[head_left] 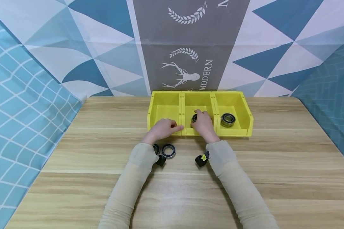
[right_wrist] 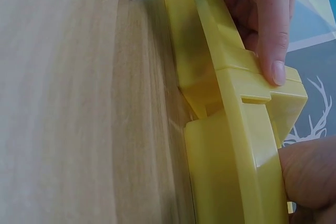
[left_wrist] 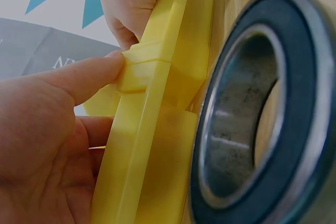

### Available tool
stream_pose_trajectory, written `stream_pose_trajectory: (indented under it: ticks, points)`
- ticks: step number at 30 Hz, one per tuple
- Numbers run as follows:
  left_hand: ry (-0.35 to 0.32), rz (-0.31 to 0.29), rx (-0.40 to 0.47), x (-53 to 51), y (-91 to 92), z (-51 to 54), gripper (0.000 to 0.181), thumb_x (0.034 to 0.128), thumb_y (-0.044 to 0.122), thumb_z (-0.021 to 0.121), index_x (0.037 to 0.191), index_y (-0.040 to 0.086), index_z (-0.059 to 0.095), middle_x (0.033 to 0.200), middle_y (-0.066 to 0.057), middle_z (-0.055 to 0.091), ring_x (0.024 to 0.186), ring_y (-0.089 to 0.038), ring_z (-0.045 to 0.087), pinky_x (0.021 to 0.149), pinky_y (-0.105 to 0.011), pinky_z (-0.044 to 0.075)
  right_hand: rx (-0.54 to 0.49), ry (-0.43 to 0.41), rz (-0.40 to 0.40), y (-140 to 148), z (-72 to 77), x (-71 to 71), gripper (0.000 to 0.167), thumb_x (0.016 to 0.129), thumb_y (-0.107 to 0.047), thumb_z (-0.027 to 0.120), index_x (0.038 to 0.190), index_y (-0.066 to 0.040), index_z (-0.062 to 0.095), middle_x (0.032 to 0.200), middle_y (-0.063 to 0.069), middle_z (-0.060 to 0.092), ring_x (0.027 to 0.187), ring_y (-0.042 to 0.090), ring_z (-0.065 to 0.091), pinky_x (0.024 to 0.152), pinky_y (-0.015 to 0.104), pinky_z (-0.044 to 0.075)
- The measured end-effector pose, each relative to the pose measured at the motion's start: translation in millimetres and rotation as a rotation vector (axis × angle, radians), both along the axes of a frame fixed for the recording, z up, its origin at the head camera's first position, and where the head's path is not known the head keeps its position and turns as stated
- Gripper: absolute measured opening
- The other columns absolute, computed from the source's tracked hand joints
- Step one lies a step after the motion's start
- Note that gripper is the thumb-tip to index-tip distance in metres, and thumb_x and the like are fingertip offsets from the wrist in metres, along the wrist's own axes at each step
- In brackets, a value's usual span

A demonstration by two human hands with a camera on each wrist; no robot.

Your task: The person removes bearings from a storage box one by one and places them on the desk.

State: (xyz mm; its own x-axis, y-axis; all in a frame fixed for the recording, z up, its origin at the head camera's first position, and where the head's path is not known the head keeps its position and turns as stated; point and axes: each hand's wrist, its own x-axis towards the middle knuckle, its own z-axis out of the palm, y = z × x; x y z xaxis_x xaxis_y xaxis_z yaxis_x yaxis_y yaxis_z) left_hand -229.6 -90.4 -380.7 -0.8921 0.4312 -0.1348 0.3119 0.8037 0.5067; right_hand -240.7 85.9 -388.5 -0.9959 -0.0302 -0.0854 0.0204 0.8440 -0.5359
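Observation:
My right hand [head_left: 203, 123] reaches into the middle yellow bin [head_left: 195, 99], its thumb and fingers around a ball bearing [head_left: 194, 118] that they partly hide. My left hand [head_left: 165, 128] is at the front of the left yellow bin [head_left: 165, 99]. Its thumb lies straight on the rim where the left and middle bins meet, while the other fingers dip behind the front wall, partly hidden. Below the left wrist, a ball bearing [head_left: 168, 151] lies flat on the table, large in the left wrist view. Beside it, another bearing [head_left: 156, 148] is half covered by the sleeve.
The right yellow bin [head_left: 240, 108] joins the other two in a row and contains a bearing [head_left: 227, 119]. All three bins stand on the wooden table [head_left: 289, 152] near its back edge, in front of a patterned cloth [head_left: 186, 38].

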Motion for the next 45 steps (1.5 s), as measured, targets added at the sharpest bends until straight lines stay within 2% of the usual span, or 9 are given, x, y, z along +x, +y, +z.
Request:
stream_pose_trajectory:
  ticks: [20,34,45]
  points:
    - [0.005,0.007,-0.002,0.3,0.3,-2.9,0.043,0.0890,0.050,0.049,0.069,0.012,0.054,0.057,0.003,0.042,0.055,-0.013,0.041,0.054,-0.025,0.032,-0.033,0.053,-0.022,-1.2,-2.5,5.2,0.051,0.083,-0.015,0.062,0.129,-0.002,0.044,0.125,0.026,0.043,0.109,0.039,0.048,0.091,0.047,0.042]
    - [0.028,-0.004,-0.002,-0.8,0.1,-4.8,0.042,0.0893,0.049,0.049,0.069,0.012,0.054,0.057,0.003,0.042,0.055,-0.013,0.042,0.054,-0.025,0.033,-0.117,0.209,-0.055,-2.3,-5.4,10.7,0.048,0.080,-0.008,0.064,0.125,-0.002,0.047,0.121,0.025,0.044,0.109,0.038,0.047,0.089,0.046,0.043]
    - [0.023,0.003,-0.022,0.1,2.3,-3.5,0.042,0.0892,0.049,0.049,0.071,0.012,0.056,0.059,0.003,0.045,0.056,-0.014,0.044,0.055,-0.025,0.033,-0.182,0.240,-0.012,1.3,-0.5,17.7,0.049,0.076,-0.010,0.071,0.119,-0.003,0.050,0.116,0.022,0.045,0.107,0.035,0.046,0.090,0.044,0.041]
